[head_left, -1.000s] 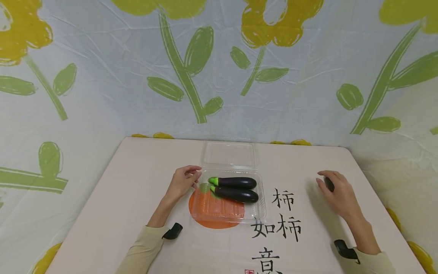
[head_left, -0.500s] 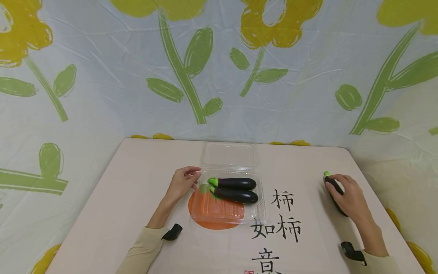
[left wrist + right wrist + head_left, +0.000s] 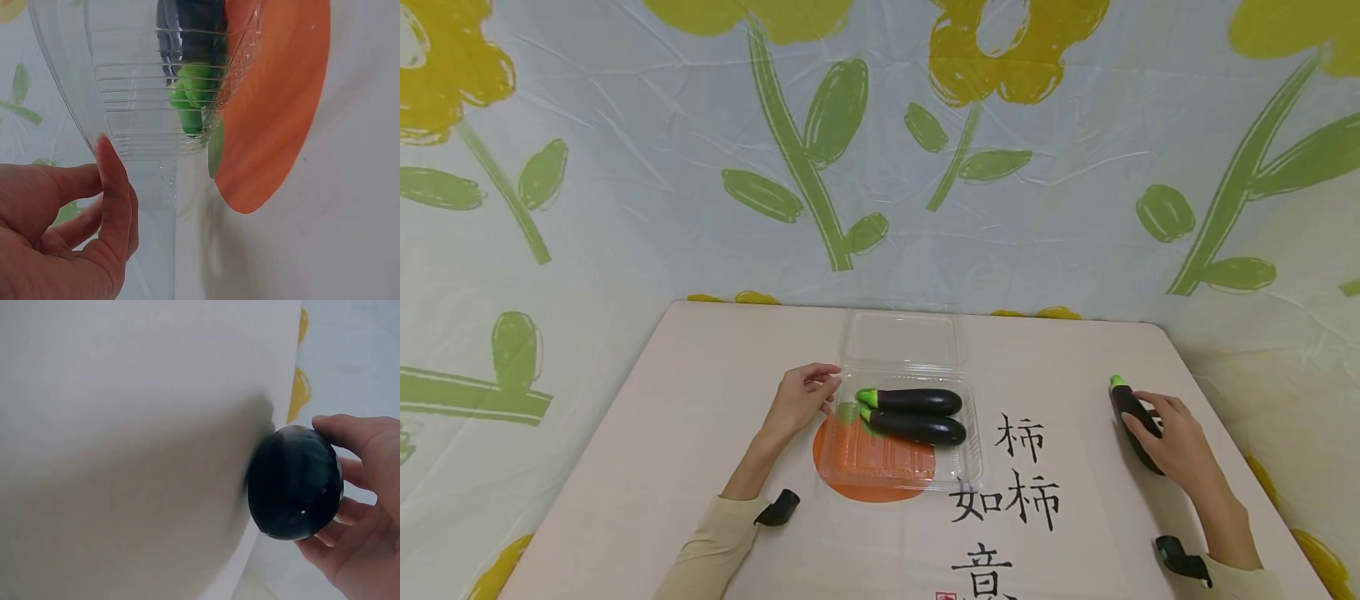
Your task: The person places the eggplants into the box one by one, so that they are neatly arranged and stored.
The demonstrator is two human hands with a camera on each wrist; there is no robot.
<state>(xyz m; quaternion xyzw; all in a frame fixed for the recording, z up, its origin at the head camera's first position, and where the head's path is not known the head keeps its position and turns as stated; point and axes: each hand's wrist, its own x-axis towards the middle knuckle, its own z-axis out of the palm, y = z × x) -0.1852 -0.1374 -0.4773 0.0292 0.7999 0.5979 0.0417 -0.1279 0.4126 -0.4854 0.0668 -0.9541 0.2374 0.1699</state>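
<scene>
A clear plastic container [image 3: 880,477] lies with its lid [image 3: 904,337] folded back; two dark eggplants [image 3: 917,402] with green stems rest side by side in it. My left hand [image 3: 801,400] pinches the container's left rim near the hinge, with the fingertips at the edge of the clear plastic [image 3: 150,106] in the left wrist view. A third eggplant [image 3: 1138,429] lies on the cloth at the right, stem pointing away. Along its right side is my right hand [image 3: 1180,442], fingers loosely spread; the right wrist view shows the eggplant's rounded end [image 3: 294,484] beside the fingers.
The pale table cloth [image 3: 700,400] carries an orange printed circle under the container and black characters [image 3: 1033,500] to its right. Behind the table hangs a floral curtain [image 3: 895,167], which also lines both sides.
My right hand has come down with the third eggplant to the cloth, then loosened and shifted right while the eggplant stayed put. The left hand and container have barely moved.
</scene>
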